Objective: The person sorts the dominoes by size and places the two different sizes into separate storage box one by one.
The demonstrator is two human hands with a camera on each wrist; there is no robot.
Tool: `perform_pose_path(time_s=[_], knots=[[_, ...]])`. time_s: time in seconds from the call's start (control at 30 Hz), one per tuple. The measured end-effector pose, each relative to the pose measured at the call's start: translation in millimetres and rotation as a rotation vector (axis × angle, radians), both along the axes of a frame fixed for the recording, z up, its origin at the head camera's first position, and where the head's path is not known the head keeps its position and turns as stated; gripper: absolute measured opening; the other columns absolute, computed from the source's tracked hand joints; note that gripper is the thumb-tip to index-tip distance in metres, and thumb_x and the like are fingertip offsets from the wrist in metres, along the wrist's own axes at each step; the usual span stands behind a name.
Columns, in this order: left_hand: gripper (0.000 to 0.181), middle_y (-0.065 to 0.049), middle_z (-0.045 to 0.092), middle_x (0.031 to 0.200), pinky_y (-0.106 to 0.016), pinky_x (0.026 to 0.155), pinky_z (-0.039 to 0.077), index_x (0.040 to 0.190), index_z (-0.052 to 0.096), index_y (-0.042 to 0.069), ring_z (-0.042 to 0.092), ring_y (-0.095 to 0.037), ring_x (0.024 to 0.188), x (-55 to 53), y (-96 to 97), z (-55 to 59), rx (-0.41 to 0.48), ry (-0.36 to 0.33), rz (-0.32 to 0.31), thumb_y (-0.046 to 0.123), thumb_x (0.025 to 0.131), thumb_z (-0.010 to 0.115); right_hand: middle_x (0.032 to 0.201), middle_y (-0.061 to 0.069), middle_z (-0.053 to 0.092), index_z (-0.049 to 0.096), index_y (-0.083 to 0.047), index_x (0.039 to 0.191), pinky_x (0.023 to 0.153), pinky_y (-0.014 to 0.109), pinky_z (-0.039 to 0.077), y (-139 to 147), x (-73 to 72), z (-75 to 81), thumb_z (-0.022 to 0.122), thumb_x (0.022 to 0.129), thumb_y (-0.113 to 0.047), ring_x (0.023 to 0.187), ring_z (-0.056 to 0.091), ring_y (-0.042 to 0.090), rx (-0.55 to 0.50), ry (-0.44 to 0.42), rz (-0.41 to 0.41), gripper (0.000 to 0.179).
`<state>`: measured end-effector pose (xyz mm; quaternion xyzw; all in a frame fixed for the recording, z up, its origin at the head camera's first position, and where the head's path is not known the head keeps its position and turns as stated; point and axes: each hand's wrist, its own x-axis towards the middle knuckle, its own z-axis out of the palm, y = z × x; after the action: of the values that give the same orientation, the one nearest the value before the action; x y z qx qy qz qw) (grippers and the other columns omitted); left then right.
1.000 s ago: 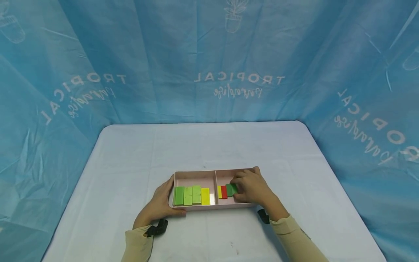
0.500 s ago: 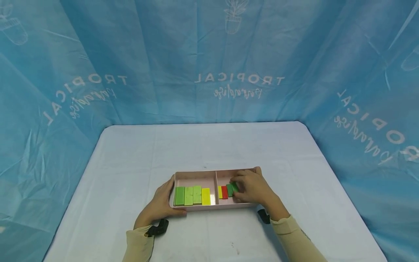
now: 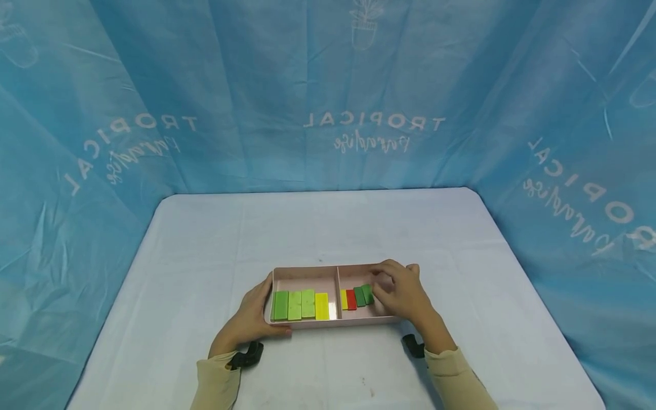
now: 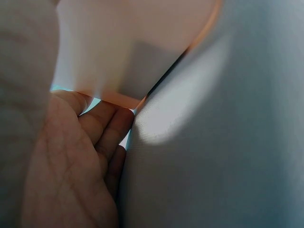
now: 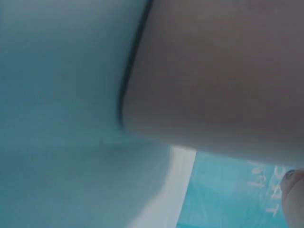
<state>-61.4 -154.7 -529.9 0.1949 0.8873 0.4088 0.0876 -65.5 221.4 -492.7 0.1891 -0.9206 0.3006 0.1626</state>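
A shallow pink box [image 3: 307, 326] with a divider [image 3: 338, 296] lies on the table. My left hand [image 3: 248, 313] grips its left end, thumb along the front wall; the left wrist view shows fingers against the box wall [image 4: 104, 52]. In the left compartment stand a green tile [image 3: 281, 306], two light green ones and a yellow tile [image 3: 322, 306]. Side by side in the right compartment are a yellow tile [image 3: 344, 299], a red tile [image 3: 351, 299] and two dark green tiles [image 3: 360, 296]. Over that compartment's right part, my right hand [image 3: 407, 293] is loosely bent, thumb beside the rightmost green tile, holding nothing.
White cloth covers the table [image 3: 328, 228]. A blue printed curtain [image 3: 256, 102] hangs behind it and along both sides. Each wrist wears a black camera mount [image 3: 247, 356]. The box's outer wall [image 5: 213, 80] fills much of the right wrist view.
My right hand has let go of the rightmost dark green tile and drawn slightly right, its thumb and index finger now apart. The left hand keeps its grip on the box.
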Motion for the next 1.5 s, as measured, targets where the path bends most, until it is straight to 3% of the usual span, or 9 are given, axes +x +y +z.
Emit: perform_pose_path(time_s=[0.4,0.53,0.63,0.77,1.23,1.5], knots=[[0.140,-0.021,0.029,0.162,-0.066,0.117,0.022,0.161,0.008,0.002,0.028,-0.044,0.147,0.1,1.1,1.1,-0.005,-0.015,0.002,0.051,0.062,0.094,0.102,0.002,0.073,0.073,-0.009,0.112,0.077,0.037,0.025,10.1,11.5,4.8,0.070,0.085,-0.009,0.074,0.058,0.023,-0.128,-0.031,-0.106,0.027],[0.139,-0.022,0.031,0.161,-0.068,0.115,0.024,0.161,0.009,0.003,0.030,-0.045,0.145,0.2,-2.2,3.6,-0.002,0.010,-0.008,0.048,0.062,0.095,0.099,0.004,0.072,0.073,-0.007,0.111,0.077,0.037,0.024,11.5,16.4,2.4,0.070,0.086,-0.009,0.070,0.053,0.018,-0.121,-0.036,-0.122,0.026],[0.138,-0.023,0.033,0.159,-0.069,0.114,0.025,0.161,0.010,0.002,0.032,-0.046,0.144,-0.2,-4.3,5.2,0.014,0.037,-0.014,0.044,0.061,0.096,0.097,0.005,0.071,0.072,-0.006,0.110,0.074,0.037,0.019,12.9,19.8,0.7,0.069,0.087,-0.010,0.063,0.041,0.011,-0.122,-0.024,-0.133,0.023],[0.139,-0.023,0.031,0.161,-0.068,0.115,0.024,0.161,0.009,0.001,0.030,-0.045,0.145,-1.3,-4.4,5.5,0.011,0.025,-0.016,0.046,0.062,0.095,0.098,0.004,0.072,0.072,-0.006,0.109,0.073,0.036,0.019,15.1,23.0,0.5,0.069,0.087,-0.010,0.060,0.035,0.005,-0.149,0.015,-0.162,0.023],[0.140,-0.022,0.028,0.162,-0.066,0.117,0.020,0.161,0.008,0.001,0.027,-0.044,0.147,0.4,0.9,5.7,0.005,-0.029,0.000,0.047,0.062,0.095,0.106,0.004,0.072,0.072,-0.005,0.112,0.070,0.032,0.026,19.8,38.3,-1.1,0.062,0.086,-0.006,0.058,0.034,0.006,-0.161,0.061,-0.357,0.028],[0.139,-0.023,0.030,0.161,-0.065,0.116,0.023,0.161,0.009,0.001,0.030,-0.044,0.146,-0.8,0.1,0.4,0.000,0.026,-0.013,0.046,0.062,0.095,0.104,0.008,0.072,0.072,-0.004,0.110,0.067,0.033,0.028,22.0,46.8,-2.9,0.062,0.083,-0.010,0.063,0.038,0.010,-0.093,0.029,-0.446,0.029]])
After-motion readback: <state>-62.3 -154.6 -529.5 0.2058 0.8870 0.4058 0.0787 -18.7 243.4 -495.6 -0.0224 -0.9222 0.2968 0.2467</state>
